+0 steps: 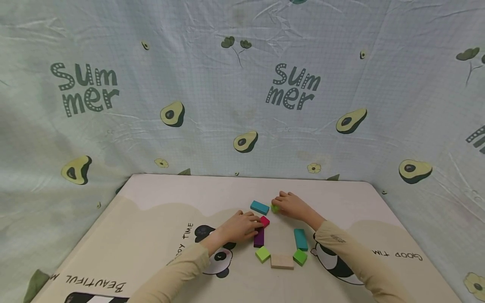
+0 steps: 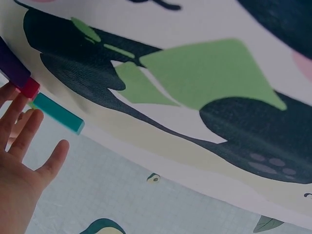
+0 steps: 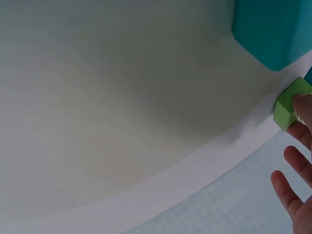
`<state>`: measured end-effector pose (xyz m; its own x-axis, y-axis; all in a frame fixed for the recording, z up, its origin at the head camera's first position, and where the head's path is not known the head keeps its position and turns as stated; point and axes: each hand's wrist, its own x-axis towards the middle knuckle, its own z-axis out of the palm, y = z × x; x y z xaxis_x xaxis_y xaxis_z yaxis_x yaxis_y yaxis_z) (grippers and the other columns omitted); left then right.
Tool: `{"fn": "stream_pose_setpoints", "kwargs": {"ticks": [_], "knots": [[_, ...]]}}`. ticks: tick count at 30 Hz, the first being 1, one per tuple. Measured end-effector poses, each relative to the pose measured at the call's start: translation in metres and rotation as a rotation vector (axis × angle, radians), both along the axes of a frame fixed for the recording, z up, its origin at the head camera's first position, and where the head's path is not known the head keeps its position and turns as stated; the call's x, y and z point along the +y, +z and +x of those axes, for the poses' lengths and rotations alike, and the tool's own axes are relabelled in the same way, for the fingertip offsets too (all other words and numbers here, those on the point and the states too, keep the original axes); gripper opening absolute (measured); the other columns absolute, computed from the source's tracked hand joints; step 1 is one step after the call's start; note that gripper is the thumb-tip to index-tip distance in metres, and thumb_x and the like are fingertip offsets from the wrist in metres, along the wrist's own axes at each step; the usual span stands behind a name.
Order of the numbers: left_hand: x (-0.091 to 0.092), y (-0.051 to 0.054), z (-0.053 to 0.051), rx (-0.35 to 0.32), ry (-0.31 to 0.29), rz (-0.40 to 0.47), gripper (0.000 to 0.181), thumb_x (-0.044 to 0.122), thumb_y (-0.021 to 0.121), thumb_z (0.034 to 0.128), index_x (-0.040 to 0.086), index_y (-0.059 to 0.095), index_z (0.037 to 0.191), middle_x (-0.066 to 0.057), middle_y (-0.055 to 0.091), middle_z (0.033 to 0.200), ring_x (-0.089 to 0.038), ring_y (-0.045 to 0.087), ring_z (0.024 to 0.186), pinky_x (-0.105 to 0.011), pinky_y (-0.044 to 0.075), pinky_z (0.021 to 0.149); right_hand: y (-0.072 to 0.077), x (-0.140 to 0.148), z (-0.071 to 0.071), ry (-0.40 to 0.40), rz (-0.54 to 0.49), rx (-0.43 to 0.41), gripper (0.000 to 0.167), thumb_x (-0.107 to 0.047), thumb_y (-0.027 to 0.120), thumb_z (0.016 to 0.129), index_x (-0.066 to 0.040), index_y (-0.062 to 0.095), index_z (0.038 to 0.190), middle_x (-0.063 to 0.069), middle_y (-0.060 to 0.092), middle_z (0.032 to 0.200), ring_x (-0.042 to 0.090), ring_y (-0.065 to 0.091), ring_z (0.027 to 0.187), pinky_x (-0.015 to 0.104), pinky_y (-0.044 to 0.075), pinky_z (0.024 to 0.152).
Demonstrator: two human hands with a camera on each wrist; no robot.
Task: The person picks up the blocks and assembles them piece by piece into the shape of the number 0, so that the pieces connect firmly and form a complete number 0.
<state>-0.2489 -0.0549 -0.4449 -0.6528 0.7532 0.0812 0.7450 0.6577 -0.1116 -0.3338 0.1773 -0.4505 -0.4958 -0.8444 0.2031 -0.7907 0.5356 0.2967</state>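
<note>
My right hand [image 1: 293,206] pinches a light green cube [image 3: 287,105] between thumb and finger, its other fingers spread apart. It is at the far side of a ring of blocks, beside a blue block [image 1: 259,207]. On the ring's left, my left hand [image 1: 242,226] reaches with extended fingers to a red cube [image 1: 265,221] and the purple block [image 1: 259,238] adjoining it. The left fingertips touch there; part of the contact is hidden. The left wrist view shows the red cube [image 2: 30,88] between the purple block and a teal block [image 2: 58,113].
Nearest me lie a light green cube [image 1: 263,254], a plain wooden block [image 1: 282,261] and a darker green cube [image 1: 300,257]. A teal block [image 1: 301,240] forms the right side. The panda-printed table [image 1: 159,214] meets an avocado-patterned curtain [image 1: 204,139] behind and at both sides.
</note>
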Motion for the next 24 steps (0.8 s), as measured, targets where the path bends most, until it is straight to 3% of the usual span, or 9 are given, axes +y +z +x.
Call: {"fn": "stream_pose_setpoints", "kwargs": {"ticks": [8, 16, 24], "knots": [[0.0, 0.0, 0.0, -0.004, 0.001, -0.005, 0.033, 0.032, 0.049, 0.0902, 0.023, 0.055, 0.122, 0.008, 0.057, 0.12, -0.011, 0.05, 0.111, -0.034, 0.044, 0.085, 0.002, 0.012, 0.008, 0.005, -0.036, 0.019, 0.031, -0.025, 0.071, 0.075, -0.018, 0.058, 0.102, -0.004, 0.063, 0.095, 0.014, 0.046, 0.08, 0.028, 0.041, 0.064], [0.0, 0.0, -0.001, 0.006, -0.022, 0.01, 0.033, 0.031, 0.05, 0.0897, 0.022, 0.056, 0.121, 0.006, 0.058, 0.12, -0.012, 0.05, 0.111, -0.035, 0.044, 0.085, 0.004, 0.025, 0.02, 0.052, -0.084, 0.1, 0.031, -0.025, 0.071, 0.074, -0.017, 0.06, 0.101, -0.002, 0.055, 0.088, 0.015, 0.045, 0.08, 0.029, 0.04, 0.065], [0.0, 0.002, 0.0, -0.006, -0.016, 0.003, 0.034, 0.032, 0.049, 0.0903, 0.022, 0.055, 0.122, 0.006, 0.057, 0.121, -0.012, 0.049, 0.112, -0.036, 0.043, 0.086, 0.003, 0.038, 0.032, 0.034, -0.095, 0.134, 0.028, -0.025, 0.069, 0.075, -0.017, 0.061, 0.101, -0.001, 0.053, 0.086, 0.015, 0.044, 0.08, 0.028, 0.038, 0.065]]}}
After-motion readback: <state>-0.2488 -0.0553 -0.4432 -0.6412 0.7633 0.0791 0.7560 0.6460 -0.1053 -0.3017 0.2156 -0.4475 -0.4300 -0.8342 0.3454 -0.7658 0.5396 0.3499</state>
